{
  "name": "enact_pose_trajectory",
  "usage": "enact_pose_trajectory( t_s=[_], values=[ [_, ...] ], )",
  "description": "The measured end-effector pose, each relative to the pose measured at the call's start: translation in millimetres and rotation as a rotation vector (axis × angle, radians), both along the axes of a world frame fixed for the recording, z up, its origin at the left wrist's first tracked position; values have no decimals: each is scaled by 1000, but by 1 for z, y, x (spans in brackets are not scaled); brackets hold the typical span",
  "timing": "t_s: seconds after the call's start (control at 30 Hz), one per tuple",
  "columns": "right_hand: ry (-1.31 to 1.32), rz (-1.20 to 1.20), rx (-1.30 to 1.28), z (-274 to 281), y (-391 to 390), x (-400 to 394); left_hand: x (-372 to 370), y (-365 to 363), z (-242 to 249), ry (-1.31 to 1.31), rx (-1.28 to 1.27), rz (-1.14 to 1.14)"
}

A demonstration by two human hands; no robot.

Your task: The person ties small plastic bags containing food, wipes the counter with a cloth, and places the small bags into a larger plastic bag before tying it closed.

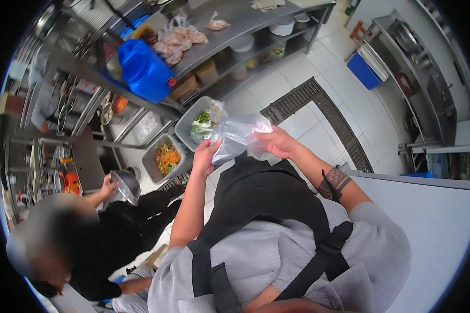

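Observation:
Between my two hands a clear plastic bag (234, 136) is stretched out in front of my dark apron. My left hand (207, 156) pinches its left edge, fingers closed on the film. On the other side my right hand (278, 143) grips the bag's right end, where the plastic bunches up. Just beyond the bag stands a grey bin (183, 127) with green vegetables and plastic bags inside, partly hidden by the bag. Nearer the left is a second grey bin (150, 156) holding shredded orange and green vegetables.
A co-worker (109, 229) at left holds a metal bowl (125, 187). A blue jerrycan (141, 70) stands beside a steel table (219, 44) bearing several bags of raw meat (178, 43). A floor drain grate (292, 99) runs across the tiles; a white surface (423, 224) lies at right.

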State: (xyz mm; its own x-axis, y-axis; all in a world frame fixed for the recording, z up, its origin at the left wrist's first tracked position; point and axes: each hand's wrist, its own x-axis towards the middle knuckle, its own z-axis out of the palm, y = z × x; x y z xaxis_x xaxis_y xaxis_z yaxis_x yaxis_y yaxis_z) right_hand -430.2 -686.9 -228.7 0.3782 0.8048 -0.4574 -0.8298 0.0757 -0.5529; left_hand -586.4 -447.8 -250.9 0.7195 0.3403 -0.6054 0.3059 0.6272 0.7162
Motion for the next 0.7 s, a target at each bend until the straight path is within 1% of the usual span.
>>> enact_pose_trajectory(
  t_s=[0.07, 0.1, 0.13, 0.2, 0.23, 0.27, 0.33, 0.37, 0.4, 0.47, 0.5, 0.53, 0.57, 0.63, 0.67, 0.7],
  values=[
    [-250, 1, -114, -1, 1, 26, 42, 0, 9, 62, 102, -160],
    [-241, -60, -136, -5, 0, 45, 63, 4, 8, 62, 149, -209],
    [-238, -59, -143, -6, -4, 65, 83, 12, 1, 64, 141, -211],
    [-196, -159, -325, 8, -6, 109, 127, 30, -16, 11, 244, -384],
    [-321, -243, -334, -7, -6, 135, 150, 39, -20, -31, 264, -408],
    [-324, -246, -345, -5, 0, 157, 176, 47, -17, -35, 255, -412],
    [-248, -457, -454, 2, 11, 199, 229, 58, -13, 98, 903, -571],
    [-204, -483, -483, 2, 16, 219, 255, 57, -19, 157, 1082, -419],
    [-191, -484, -511, -4, 18, 240, 275, 51, -9, 163, 1056, -436],
    [-22, -519, -385, -19, 20, 284, 312, 38, 25, -469, 1527, -277],
    [45, -555, -331, -6, 31, 300, 329, 24, 51, -577, 1461, -410],
    [57, -560, -342, 1, 33, 315, 344, 9, 68, -685, 1390, -540],
    [116, -538, -280, 8, 35, 331, 363, -2, 58, -681, 1383, -547],
    [214, -501, -176, 1, 38, 365, 407, -14, 27, -712, 1539, -471],
    [218, -490, -168, 7, 41, 379, 428, -14, 25, -701, 1550, -469],
    [200, -548, -190, 20, 44, 390, 447, -14, 23, -679, 1342, -451]
  ],
)
